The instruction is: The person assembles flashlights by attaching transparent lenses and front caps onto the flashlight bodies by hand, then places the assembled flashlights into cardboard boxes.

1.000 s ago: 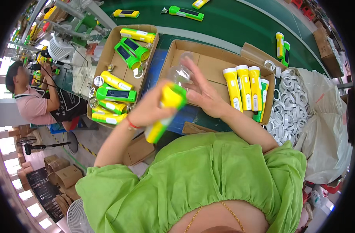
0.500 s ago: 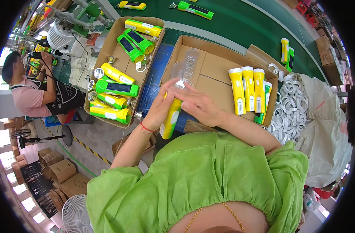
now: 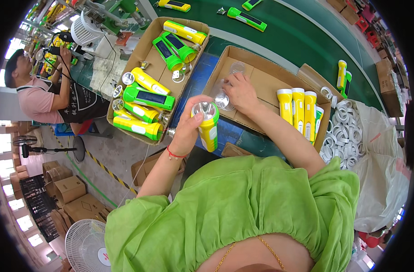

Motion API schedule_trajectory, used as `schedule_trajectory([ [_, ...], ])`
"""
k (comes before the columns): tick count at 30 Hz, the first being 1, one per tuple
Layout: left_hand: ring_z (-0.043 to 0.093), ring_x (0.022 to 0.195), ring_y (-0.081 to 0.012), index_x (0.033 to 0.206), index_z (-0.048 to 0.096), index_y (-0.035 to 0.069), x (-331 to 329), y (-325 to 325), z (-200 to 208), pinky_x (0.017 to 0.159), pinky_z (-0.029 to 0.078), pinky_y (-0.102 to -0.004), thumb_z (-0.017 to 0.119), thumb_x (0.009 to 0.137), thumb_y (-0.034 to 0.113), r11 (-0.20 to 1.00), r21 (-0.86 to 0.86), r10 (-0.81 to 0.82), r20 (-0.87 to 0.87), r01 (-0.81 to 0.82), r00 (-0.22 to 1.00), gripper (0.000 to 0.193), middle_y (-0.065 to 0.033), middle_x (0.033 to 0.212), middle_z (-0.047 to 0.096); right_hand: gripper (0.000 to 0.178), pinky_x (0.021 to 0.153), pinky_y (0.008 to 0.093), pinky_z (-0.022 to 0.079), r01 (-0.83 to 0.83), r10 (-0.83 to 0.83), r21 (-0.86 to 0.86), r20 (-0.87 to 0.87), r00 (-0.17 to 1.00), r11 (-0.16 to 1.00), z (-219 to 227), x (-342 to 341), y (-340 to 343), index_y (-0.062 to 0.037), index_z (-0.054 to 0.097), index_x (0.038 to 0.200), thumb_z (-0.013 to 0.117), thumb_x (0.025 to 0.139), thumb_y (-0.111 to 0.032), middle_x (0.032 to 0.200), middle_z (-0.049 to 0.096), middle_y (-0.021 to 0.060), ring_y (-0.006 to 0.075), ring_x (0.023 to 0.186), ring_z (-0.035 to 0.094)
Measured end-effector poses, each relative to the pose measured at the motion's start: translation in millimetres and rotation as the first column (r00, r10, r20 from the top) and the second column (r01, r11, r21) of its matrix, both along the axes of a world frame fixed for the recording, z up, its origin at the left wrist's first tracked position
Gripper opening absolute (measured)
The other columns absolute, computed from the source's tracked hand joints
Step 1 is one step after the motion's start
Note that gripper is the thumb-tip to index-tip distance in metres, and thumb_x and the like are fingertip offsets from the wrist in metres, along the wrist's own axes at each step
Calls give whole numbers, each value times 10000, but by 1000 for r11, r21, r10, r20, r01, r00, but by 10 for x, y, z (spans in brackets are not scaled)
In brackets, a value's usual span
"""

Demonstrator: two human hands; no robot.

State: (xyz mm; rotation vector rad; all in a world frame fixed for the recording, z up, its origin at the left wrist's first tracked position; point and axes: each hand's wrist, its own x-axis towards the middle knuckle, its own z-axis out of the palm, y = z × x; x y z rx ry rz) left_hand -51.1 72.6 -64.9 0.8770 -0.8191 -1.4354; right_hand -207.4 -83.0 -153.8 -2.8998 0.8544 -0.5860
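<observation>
A yellow and green flashlight (image 3: pixel 209 138) stands nearly upright in my left hand (image 3: pixel 187 129), which is closed around its head. Its shiny round reflector (image 3: pixel 204 110) faces up with my thumb at its rim. Over the left end of the right-hand cardboard box, my right hand (image 3: pixel 241 94) has its fingers bent and pinched at clear plastic discs (image 3: pixel 222 100). More clear discs (image 3: pixel 237 67) lie just beyond those fingers. How many discs the fingers grip is hidden. Several flashlights with white rims (image 3: pixel 298 106) lean together at the right end of this box (image 3: pixel 266 61).
Left of me, another cardboard box (image 3: pixel 146 50) holds several flashlights and loose reflectors. White rings (image 3: pixel 343 131) are heaped in a pale sack (image 3: pixel 379 149) at right. Beyond runs a green belt (image 3: pixel 293 38) carrying flashlights (image 3: pixel 247 19). A co-worker (image 3: pixel 46 97) sits at far left.
My hands have separated. The right has moved from the flashlight's top to the clear discs in the box. The left still holds the flashlight, its reflector now uncovered. The whole view has shifted slightly.
</observation>
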Motion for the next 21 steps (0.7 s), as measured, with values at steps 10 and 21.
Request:
schedule_trajectory([
  [10, 479, 1026, -142, 1334, 357, 24, -313, -34, 168, 903, 392, -275, 607, 874, 196, 976, -205, 31, 459, 71, 888, 552, -64, 1148, 491, 129, 533, 214, 481, -436, -656, 899, 356, 666, 45, 1173, -531, 624, -13, 626, 853, 671, 845, -135, 779, 631, 52, 89, 628, 590],
  [21, 485, 1041, -139, 1281, 387, 38, -826, -170, 107, 906, 394, -287, 533, 895, 240, 946, -69, -266, 386, 316, 883, 459, -53, 1140, 483, 344, 584, 222, 442, -321, -576, 882, 469, 669, 345, 918, -1038, 885, -55, 544, 964, 765, 753, -212, 843, 587, 22, 67, 717, 544],
])
